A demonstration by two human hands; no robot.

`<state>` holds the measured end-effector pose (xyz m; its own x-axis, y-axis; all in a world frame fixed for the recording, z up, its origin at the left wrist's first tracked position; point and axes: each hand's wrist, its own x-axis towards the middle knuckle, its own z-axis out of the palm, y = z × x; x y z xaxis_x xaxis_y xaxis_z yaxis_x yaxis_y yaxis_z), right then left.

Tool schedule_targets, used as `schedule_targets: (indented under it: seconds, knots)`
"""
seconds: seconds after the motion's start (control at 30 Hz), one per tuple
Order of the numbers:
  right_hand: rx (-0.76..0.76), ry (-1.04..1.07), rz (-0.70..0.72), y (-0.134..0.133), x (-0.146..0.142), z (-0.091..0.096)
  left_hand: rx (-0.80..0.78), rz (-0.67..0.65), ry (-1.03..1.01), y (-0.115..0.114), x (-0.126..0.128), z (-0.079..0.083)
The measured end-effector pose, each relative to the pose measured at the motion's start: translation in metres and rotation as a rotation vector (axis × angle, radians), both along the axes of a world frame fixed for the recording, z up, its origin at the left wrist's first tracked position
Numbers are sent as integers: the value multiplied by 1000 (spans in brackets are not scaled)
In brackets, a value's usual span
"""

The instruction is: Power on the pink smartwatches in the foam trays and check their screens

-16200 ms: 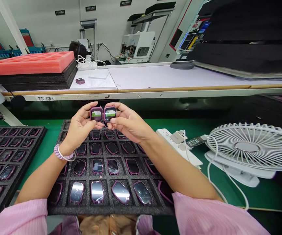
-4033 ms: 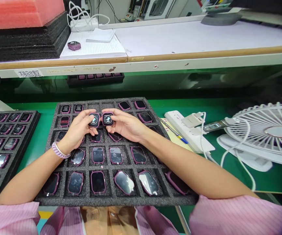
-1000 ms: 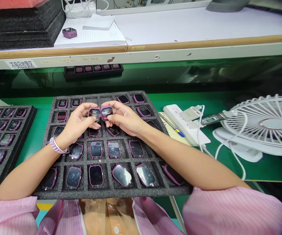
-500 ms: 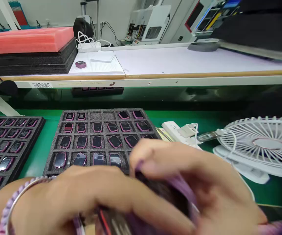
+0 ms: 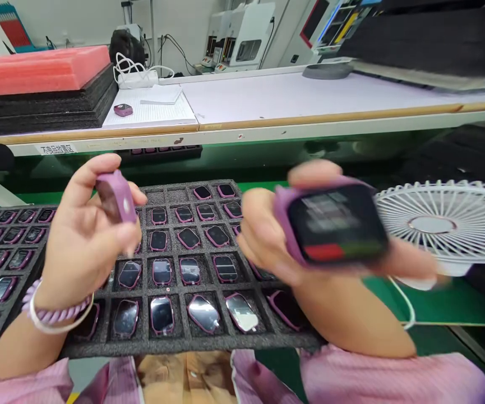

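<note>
My left hand (image 5: 84, 241) is raised above the tray and pinches a purple smartwatch body (image 5: 115, 196), seen edge-on. My right hand (image 5: 276, 235) holds a second purple smartwatch body (image 5: 332, 221) close to the camera; its lit screen shows blurred text with a red and a green bar. Below both hands lies a black foam tray (image 5: 170, 345) with many purple watch bodies in its pockets; two pockets in the far row are bare.
A second black foam tray (image 5: 2, 247) of watches lies at the left. A white desk fan (image 5: 444, 221) with its cable stands at the right on the green mat. Behind runs a raised shelf (image 5: 267, 120) with stacked foam, papers and another watch (image 5: 123, 109).
Both hands lifted the two watches off the tray toward the camera and then moved apart, the left one to the left, the right one to the right. The view tilted up.
</note>
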<state>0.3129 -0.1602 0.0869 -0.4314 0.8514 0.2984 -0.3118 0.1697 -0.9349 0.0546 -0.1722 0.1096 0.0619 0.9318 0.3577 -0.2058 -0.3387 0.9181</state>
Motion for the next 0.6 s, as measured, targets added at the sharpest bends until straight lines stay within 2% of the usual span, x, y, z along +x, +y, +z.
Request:
schedule_targets:
  seconds: [0.07,0.17,0.23,0.3,0.47,0.6]
  knots:
    - [-11,177,16,33,-7,-10,-78,85,-50,35,-3,-14]
    - [-134,224,-32,70,-17,-35,-211,139,-84,72,-2,-50]
    - [-245,219,0,83,-22,-53,-315,136,-27,84,0,-70]
    - [-324,207,54,89,-25,-66,-355,117,41,87,3,-83]
    - [-341,205,156,84,-25,-72,-294,47,111,78,9,-86]
    - [-341,225,135,78,-31,-69,-314,11,100,69,13,-79]
